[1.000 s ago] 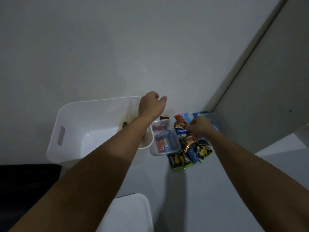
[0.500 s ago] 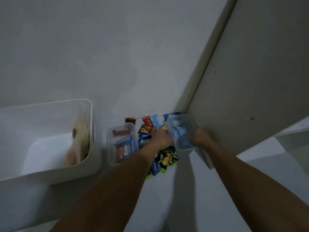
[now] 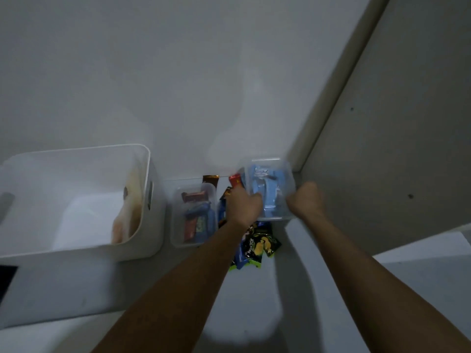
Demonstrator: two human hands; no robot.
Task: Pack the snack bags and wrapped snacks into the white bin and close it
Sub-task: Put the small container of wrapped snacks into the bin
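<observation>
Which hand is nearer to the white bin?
Left. The left hand grips the near-left edge of the clear tub of blue packets, on the side towards the white bin; the right hand grips the tub's far side.

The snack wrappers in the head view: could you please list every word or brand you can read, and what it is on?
"Nextar": on the black and green snack bag lying below the left hand.
Print on the wrappers in the small clear tub: too blurred to read.
Blue packets in the lifted clear tub: too blurred to read.

Both hands [image 3: 274,203] curled, arms outstretched
</observation>
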